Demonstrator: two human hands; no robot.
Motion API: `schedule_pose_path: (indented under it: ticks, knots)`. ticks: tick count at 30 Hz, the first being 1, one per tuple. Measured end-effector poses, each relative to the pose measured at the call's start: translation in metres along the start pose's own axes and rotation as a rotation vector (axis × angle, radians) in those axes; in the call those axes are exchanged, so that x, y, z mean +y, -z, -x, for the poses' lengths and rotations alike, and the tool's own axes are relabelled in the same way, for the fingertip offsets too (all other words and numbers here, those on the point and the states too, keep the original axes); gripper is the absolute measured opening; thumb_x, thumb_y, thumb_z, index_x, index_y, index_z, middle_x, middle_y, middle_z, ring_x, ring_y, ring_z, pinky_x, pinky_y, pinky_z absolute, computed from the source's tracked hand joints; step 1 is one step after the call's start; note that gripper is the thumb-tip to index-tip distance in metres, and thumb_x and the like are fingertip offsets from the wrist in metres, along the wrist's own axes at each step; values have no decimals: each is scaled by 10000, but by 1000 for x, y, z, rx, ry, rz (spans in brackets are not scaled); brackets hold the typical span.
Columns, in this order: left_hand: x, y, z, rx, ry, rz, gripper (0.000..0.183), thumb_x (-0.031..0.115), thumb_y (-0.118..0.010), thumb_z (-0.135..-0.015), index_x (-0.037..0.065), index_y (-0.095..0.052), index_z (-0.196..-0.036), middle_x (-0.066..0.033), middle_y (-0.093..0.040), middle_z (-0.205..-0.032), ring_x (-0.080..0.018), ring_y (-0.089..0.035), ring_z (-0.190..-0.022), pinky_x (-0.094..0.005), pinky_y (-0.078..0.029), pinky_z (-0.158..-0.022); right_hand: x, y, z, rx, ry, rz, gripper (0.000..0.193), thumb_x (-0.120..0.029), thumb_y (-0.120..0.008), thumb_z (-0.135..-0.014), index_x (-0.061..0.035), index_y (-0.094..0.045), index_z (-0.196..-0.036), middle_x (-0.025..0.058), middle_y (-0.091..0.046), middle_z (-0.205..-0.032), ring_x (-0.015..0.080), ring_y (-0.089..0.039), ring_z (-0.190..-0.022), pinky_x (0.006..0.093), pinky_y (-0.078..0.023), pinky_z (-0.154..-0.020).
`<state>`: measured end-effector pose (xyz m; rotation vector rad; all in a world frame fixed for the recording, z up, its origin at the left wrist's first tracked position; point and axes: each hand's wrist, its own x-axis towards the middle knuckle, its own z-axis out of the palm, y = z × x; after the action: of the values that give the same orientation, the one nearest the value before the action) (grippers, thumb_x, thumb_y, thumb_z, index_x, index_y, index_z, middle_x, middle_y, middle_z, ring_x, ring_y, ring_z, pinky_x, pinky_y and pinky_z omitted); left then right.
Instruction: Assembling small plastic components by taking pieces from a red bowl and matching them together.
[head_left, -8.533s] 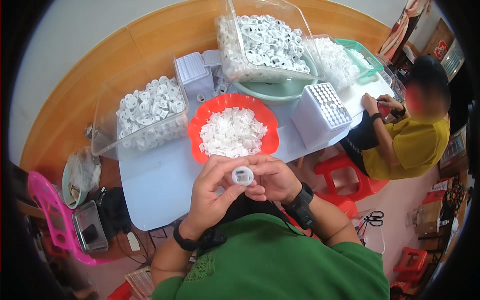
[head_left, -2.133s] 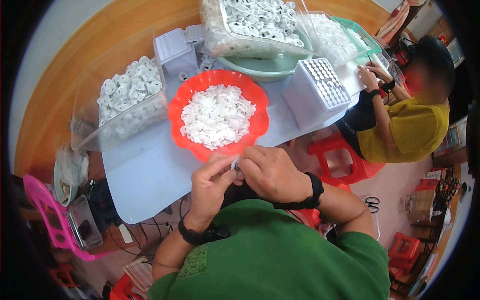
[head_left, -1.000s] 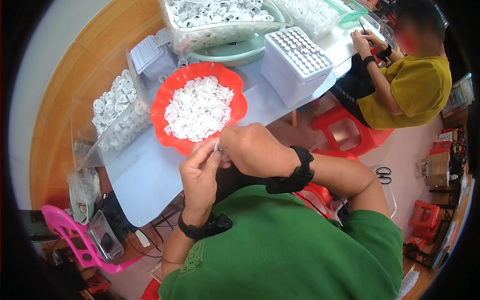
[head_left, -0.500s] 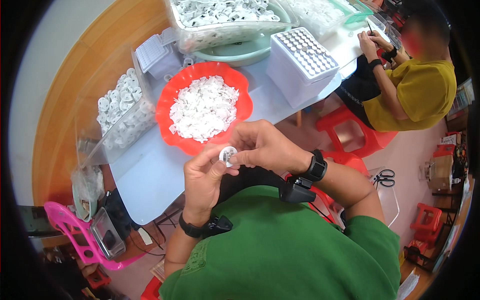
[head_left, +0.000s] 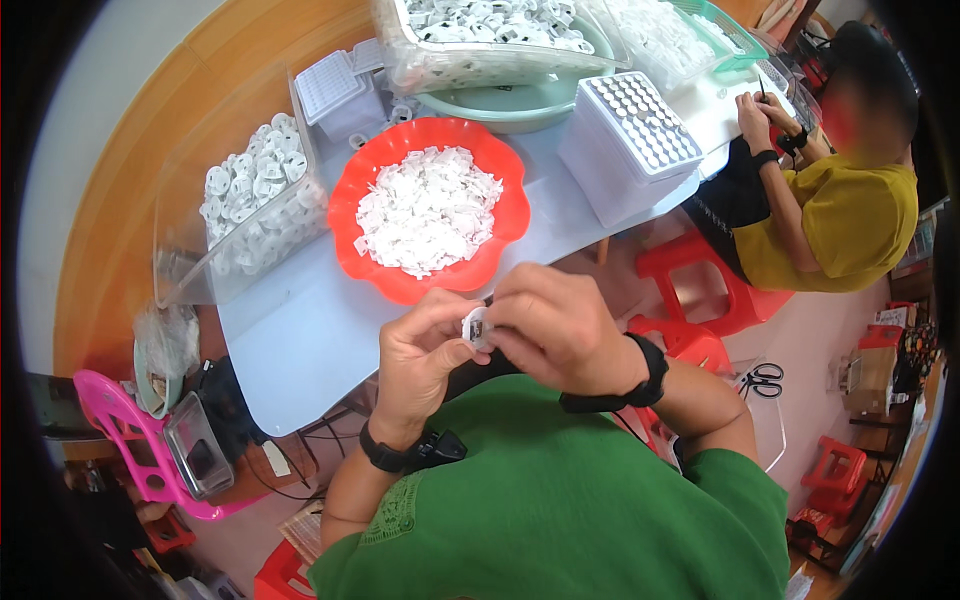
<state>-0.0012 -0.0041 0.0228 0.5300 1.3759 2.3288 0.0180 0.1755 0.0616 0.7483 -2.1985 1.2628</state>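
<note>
A small round white plastic part (head_left: 474,327) with a dark metallic bit in its middle is held between my two hands, in front of the red bowl. My left hand (head_left: 418,362) pinches it between thumb and fingers from the left side. From the right, my right hand (head_left: 562,330) has its fingers closed against the part's edge, and the back of that hand partly hides the fingertips. Just beyond, the scalloped red bowl (head_left: 512,215) holds a heap of small flat white plastic pieces (head_left: 428,212).
A clear bin (head_left: 180,262) of round white parts stands left of the bowl. Behind are a larger clear bin (head_left: 500,65), a green basin (head_left: 490,115) and white boxes (head_left: 632,165) on the blue table (head_left: 290,350). A person in yellow (head_left: 845,215) works at the right.
My right hand has turned so its back shows more and its fingers bunch at the part. The part is now tilted more edge-on. The whole view has shifted slightly.
</note>
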Motion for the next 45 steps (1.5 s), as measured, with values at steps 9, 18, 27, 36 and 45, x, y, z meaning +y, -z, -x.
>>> schedule_pose_path:
  ticks: [9,18,27,36,45]
  knots:
    - [2,-3,3,20,-94,-44,302,19,-716,-769,-29,-633,-1056,-86,-576,-980,-151,-592,-837,-257,-529,-704,-6,-13,9,-6,234,303,289,36,-690,-552,5,-587,-821,85,-564,-753,207,-574,-586,297,-458,-473]
    - [3,0,5,22,-123,-297,322,31,-760,-723,29,-666,-1031,-51,-572,-933,-104,-549,-829,-231,-482,-698,-9,-15,9,4,188,280,209,15,-670,-582,2,-563,-760,88,-562,-770,216,-575,-592,314,-466,-482]
    - [1,-4,11,36,-32,-51,308,-51,-705,-755,-7,-642,-1054,-51,-553,-942,-100,-552,-806,-224,-505,-684,-5,-6,0,-178,214,168,213,46,-658,-591,6,-573,-781,94,-577,-748,238,-578,-597,325,-449,-506]
    - [20,36,23,318,-6,88,259,76,-657,-831,-47,-598,-1051,-90,-617,-864,-155,-625,-682,-246,-520,-567,26,-7,-43,-229,-261,95,47,-5,-589,-713,-19,-573,-755,145,-570,-713,342,-582,-677,410,-456,-582]
    - [29,68,35,353,-59,223,446,192,-688,-831,-56,-536,-1169,-91,-634,-869,-150,-625,-685,-261,-498,-573,81,-63,-83,-795,-208,476,120,-79,-594,-696,-4,-612,-788,156,-615,-779,348,-602,-772,442,-475,-690]
